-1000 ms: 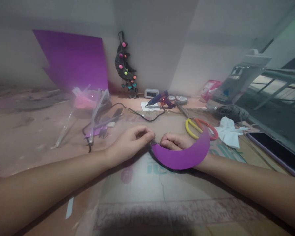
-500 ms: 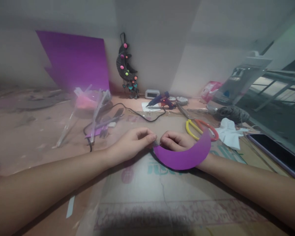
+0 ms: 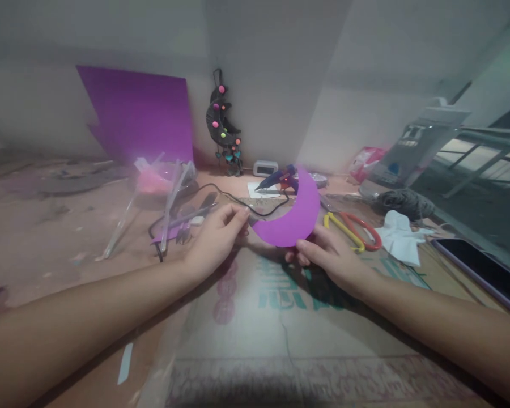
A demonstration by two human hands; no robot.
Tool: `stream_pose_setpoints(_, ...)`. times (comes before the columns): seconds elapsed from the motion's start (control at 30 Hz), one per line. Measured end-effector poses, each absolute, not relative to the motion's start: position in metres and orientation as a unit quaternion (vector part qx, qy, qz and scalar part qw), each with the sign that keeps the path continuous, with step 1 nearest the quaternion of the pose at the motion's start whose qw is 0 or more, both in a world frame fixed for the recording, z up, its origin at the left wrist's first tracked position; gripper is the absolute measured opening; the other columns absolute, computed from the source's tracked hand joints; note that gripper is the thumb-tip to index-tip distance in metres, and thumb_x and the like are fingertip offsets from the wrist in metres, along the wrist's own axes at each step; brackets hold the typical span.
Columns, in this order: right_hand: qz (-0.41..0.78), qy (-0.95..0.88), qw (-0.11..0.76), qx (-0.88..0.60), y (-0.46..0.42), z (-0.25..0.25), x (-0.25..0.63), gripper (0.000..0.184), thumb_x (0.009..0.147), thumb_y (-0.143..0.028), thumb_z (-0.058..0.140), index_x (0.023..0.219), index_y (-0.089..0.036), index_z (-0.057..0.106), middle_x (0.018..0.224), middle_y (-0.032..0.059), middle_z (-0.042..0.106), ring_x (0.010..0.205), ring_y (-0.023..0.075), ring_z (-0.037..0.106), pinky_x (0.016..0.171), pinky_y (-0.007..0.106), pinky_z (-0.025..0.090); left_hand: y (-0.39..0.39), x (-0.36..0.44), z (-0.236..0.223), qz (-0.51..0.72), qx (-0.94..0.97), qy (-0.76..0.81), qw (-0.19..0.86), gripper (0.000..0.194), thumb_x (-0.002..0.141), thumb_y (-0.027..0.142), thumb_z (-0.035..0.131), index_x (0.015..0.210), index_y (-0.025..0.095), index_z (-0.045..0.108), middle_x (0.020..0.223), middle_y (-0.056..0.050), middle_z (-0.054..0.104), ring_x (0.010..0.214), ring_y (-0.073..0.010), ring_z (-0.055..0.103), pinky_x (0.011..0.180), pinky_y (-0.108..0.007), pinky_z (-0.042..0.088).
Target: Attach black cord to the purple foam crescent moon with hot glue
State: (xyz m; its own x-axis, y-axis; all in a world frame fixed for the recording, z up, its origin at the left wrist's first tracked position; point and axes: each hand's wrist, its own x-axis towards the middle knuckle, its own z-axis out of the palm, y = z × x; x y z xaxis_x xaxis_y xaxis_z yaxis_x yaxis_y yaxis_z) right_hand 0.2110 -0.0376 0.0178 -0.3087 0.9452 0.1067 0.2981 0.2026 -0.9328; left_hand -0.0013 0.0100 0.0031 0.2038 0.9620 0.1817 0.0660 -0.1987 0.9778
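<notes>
A purple paper crescent (image 3: 295,221) is held up between my two hands, its curve facing down and right. My right hand (image 3: 325,252) grips its lower outer edge, thumb in front and fingers behind. The fingers of my left hand (image 3: 225,229) are pinched together at its left tip. A small dark grey bit shows at that tip, too small to make out clearly. Just beyond my right hand lie scissors with yellow and orange handles (image 3: 352,231), their blades partly hidden by the crescent.
A glue gun (image 3: 276,178) rests at the back, its cord running left. A decorated dark moon (image 3: 223,122) and a purple sheet (image 3: 147,119) are against the wall. Right are grey yarn (image 3: 406,203), a tissue (image 3: 402,235) and a phone (image 3: 478,269). Clear sticks (image 3: 170,209) lie left.
My right hand has moved from the crescent's inner side to its lower outer edge. The crescent has turned, its right end swinging up and left. My left hand has shifted slightly left and away.
</notes>
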Motion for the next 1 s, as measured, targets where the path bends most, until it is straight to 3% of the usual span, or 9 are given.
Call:
stream_pose_setpoints(0.17,0.365,-0.701,0.345,-0.507,-0.0365,0.0162,0.2123,0.045,0.091,-0.051,0.046,0.063,-0.018,0.057,0.058,0.0019,0.058,0.053,0.0117,0.05,0.052,0.025,0.041,0.0055,0.0008,0.0046,0.449,0.641,0.401,0.477,0.034,0.091,0.044,0.051,0.072,0.016,0.054,0.066,0.001,0.053,0.057,-0.0096,0.049,0.05,-0.02,0.038)
stream_pose_setpoints(0.3,0.314,-0.689,0.374,-0.535,-0.0353,0.0185,0.2135,0.047,0.091,-0.051,0.046,0.058,-0.019,0.053,0.054,-0.0003,0.055,0.049,0.011,0.047,0.05,0.024,0.038,0.0033,0.0018,0.0048,0.455,0.629,0.375,0.507,0.037,0.093,0.048,0.045,0.087,0.016,0.061,0.078,-0.002,0.062,0.071,-0.0132,0.059,0.065,-0.024,0.048)
stream_pose_setpoints(0.37,0.312,-0.688,0.373,-0.539,-0.0342,0.0191,0.2143,0.047,0.092,-0.05,0.046,0.058,-0.019,0.053,0.053,-0.0005,0.054,0.049,0.0111,0.048,0.049,0.024,0.038,0.0031,0.0023,0.0059,0.449,0.63,0.378,0.508,0.033,0.09,0.048,0.051,0.095,0.016,0.061,0.081,-0.002,0.062,0.072,-0.0131,0.059,0.066,-0.025,0.048)
stream_pose_setpoints(0.47,0.311,-0.685,0.371,-0.543,-0.0322,0.0179,0.2154,0.045,0.091,-0.049,0.047,0.059,-0.018,0.053,0.053,-0.0006,0.054,0.049,0.0109,0.048,0.049,0.024,0.037,0.0025,0.0035,0.0073,0.437,0.65,0.389,0.486,0.03,0.084,0.035,0.064,0.107,0.017,0.057,0.09,-0.003,0.061,0.079,-0.0136,0.059,0.069,-0.024,0.048)
stream_pose_setpoints(0.57,0.314,-0.689,0.369,-0.539,-0.0308,0.0161,0.216,0.045,0.091,-0.05,0.047,0.061,-0.018,0.054,0.054,-0.0006,0.054,0.05,0.0113,0.048,0.051,0.024,0.038,0.0009,0.0042,0.0073,0.451,0.669,0.371,0.459,0.04,0.083,0.025,0.064,0.121,0.019,0.051,0.098,-0.004,0.06,0.088,-0.015,0.058,0.077,-0.027,0.048)
stream_pose_setpoints(0.73,0.307,-0.703,0.361,-0.53,-0.0306,0.0156,0.2163,0.044,0.092,-0.049,0.046,0.062,-0.018,0.054,0.058,-0.0005,0.055,0.053,0.0116,0.05,0.052,0.024,0.038,0.0001,0.0016,0.0067,0.431,0.709,0.367,0.42,0.032,0.085,0.03,0.062,0.114,0.018,0.059,0.1,-0.006,0.062,0.09,-0.0169,0.058,0.081,-0.029,0.046)
stream_pose_setpoints(1.0,0.278,-0.72,0.354,-0.528,-0.0312,0.015,0.2161,0.042,0.092,-0.048,0.045,0.063,-0.018,0.054,0.059,0.0,0.055,0.053,0.0118,0.048,0.052,0.025,0.036,0.0027,0.0008,0.0077,0.402,0.707,0.388,0.434,0.023,0.087,0.029,0.06,0.106,0.017,0.064,0.098,-0.005,0.065,0.088,-0.0161,0.06,0.072,-0.026,0.047)
